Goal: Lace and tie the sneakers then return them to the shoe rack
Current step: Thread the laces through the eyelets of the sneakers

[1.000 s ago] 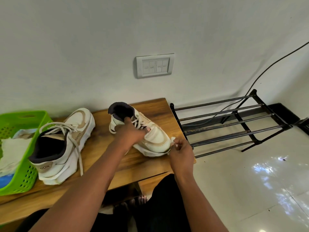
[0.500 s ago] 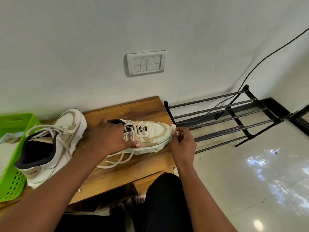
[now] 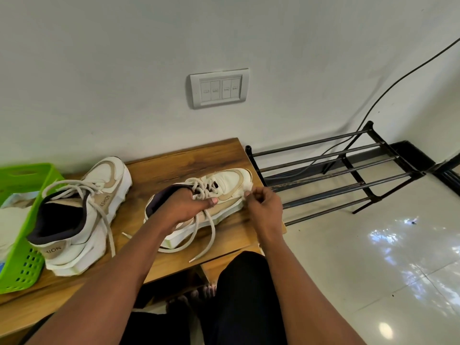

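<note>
One sneaker [image 3: 224,186], laced but untied, sits just left of the shoe rack [image 3: 323,159], left hand [image 3: 184,207] gripping its tongue, right hand [image 3: 265,202] pinching its toe; the other sneaker [image 3: 99,192], farther left, is likewise untied.

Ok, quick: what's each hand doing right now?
Left hand: grips the white and beige lace-up sneaker at its collar and laces.
Right hand: fingers curled, pinching at that sneaker's toe.

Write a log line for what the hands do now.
left hand: grips sneaker | right hand: pinches its toe | laces: untied, trailing on table
</note>
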Motion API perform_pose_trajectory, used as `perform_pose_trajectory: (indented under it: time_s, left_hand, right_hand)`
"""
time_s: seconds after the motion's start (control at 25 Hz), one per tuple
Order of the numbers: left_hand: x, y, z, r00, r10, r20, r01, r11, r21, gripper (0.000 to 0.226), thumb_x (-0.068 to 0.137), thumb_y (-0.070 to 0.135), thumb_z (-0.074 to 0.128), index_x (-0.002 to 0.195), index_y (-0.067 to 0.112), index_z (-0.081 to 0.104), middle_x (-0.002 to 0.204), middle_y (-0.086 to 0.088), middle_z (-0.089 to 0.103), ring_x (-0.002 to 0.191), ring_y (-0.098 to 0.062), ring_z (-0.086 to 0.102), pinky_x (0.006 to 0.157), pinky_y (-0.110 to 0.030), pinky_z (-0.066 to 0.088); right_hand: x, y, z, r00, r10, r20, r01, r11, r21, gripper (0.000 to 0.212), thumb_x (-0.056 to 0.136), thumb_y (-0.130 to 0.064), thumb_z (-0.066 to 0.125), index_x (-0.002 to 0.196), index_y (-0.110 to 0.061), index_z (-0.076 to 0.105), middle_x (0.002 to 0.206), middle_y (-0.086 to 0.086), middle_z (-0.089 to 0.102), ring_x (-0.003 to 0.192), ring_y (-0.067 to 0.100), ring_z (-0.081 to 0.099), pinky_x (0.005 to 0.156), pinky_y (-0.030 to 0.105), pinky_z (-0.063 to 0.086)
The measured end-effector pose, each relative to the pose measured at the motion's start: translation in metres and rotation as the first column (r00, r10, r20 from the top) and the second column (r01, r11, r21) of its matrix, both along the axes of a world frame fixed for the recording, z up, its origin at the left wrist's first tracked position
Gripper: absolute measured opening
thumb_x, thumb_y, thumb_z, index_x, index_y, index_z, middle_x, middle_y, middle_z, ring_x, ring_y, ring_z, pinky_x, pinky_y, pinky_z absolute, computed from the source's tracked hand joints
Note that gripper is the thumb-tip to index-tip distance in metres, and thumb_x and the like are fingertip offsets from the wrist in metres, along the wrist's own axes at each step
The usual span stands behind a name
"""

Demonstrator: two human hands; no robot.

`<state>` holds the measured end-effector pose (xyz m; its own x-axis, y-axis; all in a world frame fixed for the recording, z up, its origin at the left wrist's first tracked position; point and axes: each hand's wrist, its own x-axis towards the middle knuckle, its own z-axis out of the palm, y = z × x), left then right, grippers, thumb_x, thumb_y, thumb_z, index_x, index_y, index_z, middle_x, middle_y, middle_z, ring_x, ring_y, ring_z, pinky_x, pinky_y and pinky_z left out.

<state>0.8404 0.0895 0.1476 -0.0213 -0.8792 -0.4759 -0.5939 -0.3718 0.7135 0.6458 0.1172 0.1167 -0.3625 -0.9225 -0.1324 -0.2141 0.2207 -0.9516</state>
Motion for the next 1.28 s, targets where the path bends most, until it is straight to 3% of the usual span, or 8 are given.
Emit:
perform_pose_trajectory:
  time_s: [0.12, 0.24, 0.4, 0.56, 0.76, 0.96, 1.16, 1.28]
  left_hand:
    - [0.002, -0.002, -0.005, 0.992, 0.112, -0.055, -0.11, 0.993, 0.04, 0.063, 0.078, 0.048, 0.077, 0.126, 0.012, 0.061, 0.122, -0.002, 0.067, 0.117, -0.024, 0.059, 0.098, -0.037, 0.045]
    - [-0.001, -0.003, -0.008, 0.968, 0.233, -0.089, -0.228, 0.971, 0.065, 0.066, 0.082, 0.045, 0.074, 0.132, 0.006, 0.056, 0.132, -0.008, 0.062, 0.125, -0.028, 0.054, 0.099, -0.034, 0.041]
    - [-0.012, -0.002, -0.005, 0.942, 0.29, -0.17, -0.276, 0.956, 0.102, 0.058, 0.088, 0.036, 0.071, 0.136, 0.008, 0.054, 0.137, -0.006, 0.058, 0.13, -0.027, 0.049, 0.095, -0.03, 0.036]
    - [-0.013, -0.002, -0.009, 0.891, 0.405, -0.206, -0.385, 0.913, 0.131, 0.059, 0.089, 0.035, 0.069, 0.138, 0.006, 0.051, 0.14, -0.009, 0.055, 0.13, -0.03, 0.05, 0.098, -0.03, 0.038]
    - [-0.017, -0.005, -0.007, 0.846, 0.466, -0.26, -0.433, 0.884, 0.176, 0.061, 0.092, 0.033, 0.066, 0.144, 0.008, 0.045, 0.148, -0.008, 0.047, 0.136, -0.03, 0.042, 0.103, -0.034, 0.035]
    - [-0.015, -0.005, -0.007, 0.787, 0.553, -0.275, -0.494, 0.831, 0.257, 0.063, 0.093, 0.033, 0.066, 0.145, 0.008, 0.042, 0.151, -0.009, 0.043, 0.139, -0.029, 0.038, 0.106, -0.034, 0.033]
    - [-0.014, -0.014, -0.012, 0.723, 0.612, -0.32, -0.533, 0.789, 0.305, 0.063, 0.086, 0.035, 0.072, 0.14, 0.013, 0.05, 0.135, -0.009, 0.059, 0.121, -0.03, 0.057, 0.105, -0.037, 0.042]
    - [-0.013, -0.017, -0.013, 0.637, 0.689, -0.345, -0.607, 0.725, 0.326, 0.071, 0.078, 0.039, 0.074, 0.14, 0.015, 0.05, 0.134, -0.009, 0.06, 0.116, -0.033, 0.059, 0.103, -0.047, 0.046]
  right_hand:
    - [0.008, -0.008, 0.001, 1.0, 0.008, 0.02, -0.009, 0.999, 0.037, 0.008, 0.096, -0.023, 0.064, 0.102, -0.021, 0.07, 0.088, -0.003, 0.072, 0.082, 0.016, 0.07, 0.078, 0.043, 0.062]
    - [0.026, 0.005, 0.001, 0.932, 0.357, -0.061, -0.343, 0.924, 0.169, 0.012, 0.093, -0.013, 0.066, 0.09, -0.024, 0.069, 0.086, 0.0, 0.073, 0.081, 0.018, 0.072, 0.075, 0.042, 0.063]
    - [0.019, -0.013, 0.0, 0.998, 0.068, 0.001, -0.068, 0.998, -0.001, 0.006, 0.093, -0.017, 0.067, 0.096, -0.02, 0.072, 0.088, -0.002, 0.074, 0.082, 0.015, 0.071, 0.077, 0.039, 0.062]
    - [0.031, 0.004, 0.004, 0.934, 0.345, 0.092, -0.357, 0.913, 0.199, 0.004, 0.093, -0.017, 0.07, 0.094, -0.013, 0.072, 0.083, 0.004, 0.075, 0.072, 0.016, 0.072, 0.07, 0.038, 0.064]
    - [0.03, -0.015, 0.002, 0.934, 0.074, 0.349, -0.112, 0.989, 0.092, 0.01, 0.093, -0.011, 0.069, 0.102, -0.006, 0.07, 0.093, 0.015, 0.076, 0.075, 0.016, 0.072, 0.075, 0.034, 0.064]
    - [0.031, -0.004, 0.009, 0.869, 0.226, 0.441, -0.35, 0.91, 0.223, 0.013, 0.09, -0.003, 0.071, 0.1, 0.005, 0.071, 0.079, 0.013, 0.073, 0.055, 0.009, 0.068, 0.05, 0.02, 0.054]
    - [0.043, -0.035, 0.003, 0.978, 0.062, 0.2, -0.079, 0.993, 0.082, 0.01, 0.092, -0.012, 0.066, 0.088, -0.017, 0.073, 0.082, 0.005, 0.077, 0.078, 0.024, 0.075, 0.072, 0.046, 0.064]
    - [0.053, -0.015, -0.004, 0.94, 0.307, 0.147, -0.335, 0.914, 0.23, 0.01, 0.09, -0.01, 0.066, 0.087, -0.012, 0.075, 0.083, 0.011, 0.077, 0.075, 0.03, 0.075, 0.069, 0.048, 0.064]
